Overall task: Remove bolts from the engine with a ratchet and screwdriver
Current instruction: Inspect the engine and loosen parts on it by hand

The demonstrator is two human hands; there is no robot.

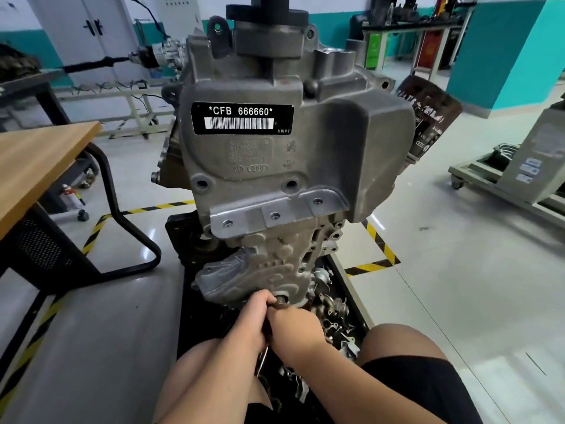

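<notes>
A grey cast engine [305,142] stands upright in front of me, with a black label reading CFB 666660. Both hands meet at its lower front edge. My left hand [255,316] and my right hand [298,327] are closed together around a dark tool handle [269,333], most of it hidden by the fingers. The tool's head [280,300] sits against the bottom of the engine casing. A thin metal shaft [263,361] pokes out below my hands. Whether the tool is the ratchet or the screwdriver cannot be told.
The engine rests on a black tray [195,316] holding several loose metal parts [334,313] at its right. A wooden-topped table [36,160] with black legs stands to the left. Yellow-black tape marks the floor. My knees flank the tray. A grey cart [519,179] stands at right.
</notes>
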